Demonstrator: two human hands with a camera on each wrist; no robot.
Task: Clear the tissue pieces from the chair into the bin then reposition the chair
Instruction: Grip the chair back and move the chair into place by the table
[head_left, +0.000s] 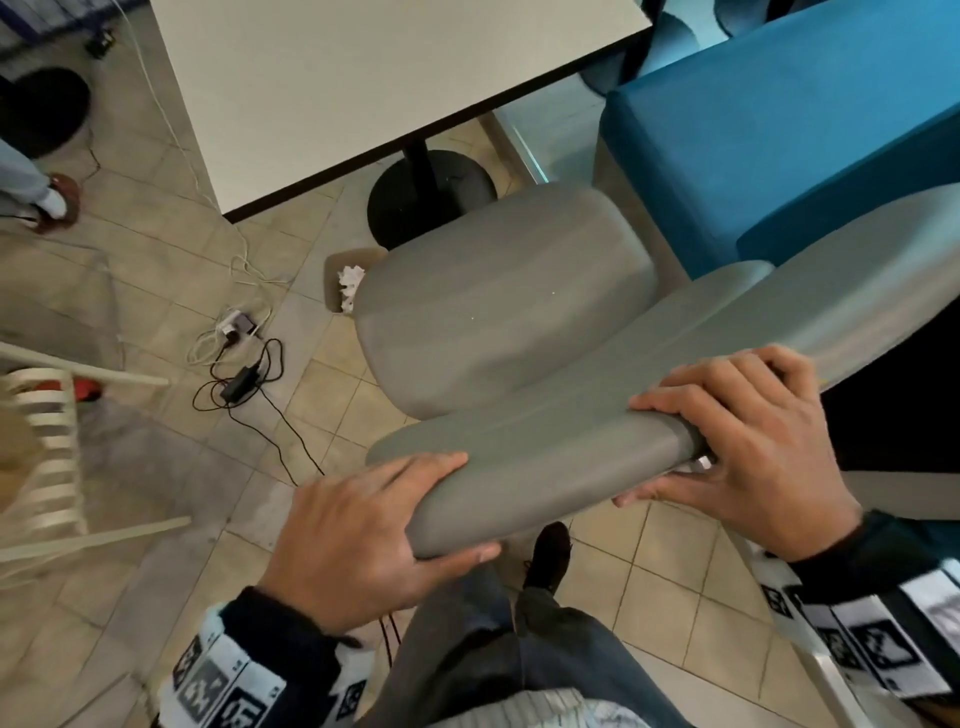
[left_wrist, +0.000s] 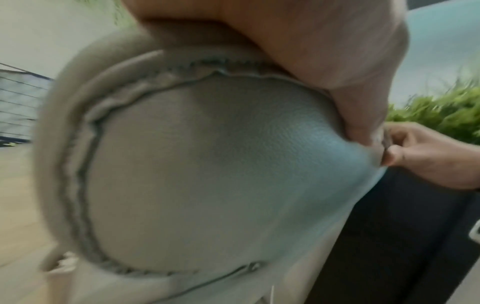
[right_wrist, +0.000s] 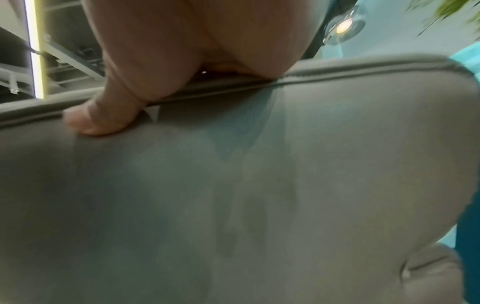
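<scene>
A grey padded chair fills the middle of the head view, its seat (head_left: 498, 296) bare of tissue. My left hand (head_left: 460, 506) grips the left end of the backrest (head_left: 545, 431), fingers on top and thumb underneath. My right hand (head_left: 634, 452) grips the backrest further right the same way. A small bin (head_left: 332, 260) stands on the floor at the seat's left edge, with white crumpled tissue (head_left: 350, 283) inside. In the left wrist view my left hand (left_wrist: 324, 61) curls over the backrest (left_wrist: 207, 164). In the right wrist view the thumb (right_wrist: 103, 117) presses the backrest's rear (right_wrist: 233, 195).
A white table (head_left: 363, 78) on a black pedestal base (head_left: 431, 192) stands just beyond the chair. A blue sofa (head_left: 779, 130) is close on the right. Cables and a charger (head_left: 239, 384) lie on the tiled floor at left, near a white slatted chair (head_left: 47, 441). Another person's foot (head_left: 57, 202) is far left.
</scene>
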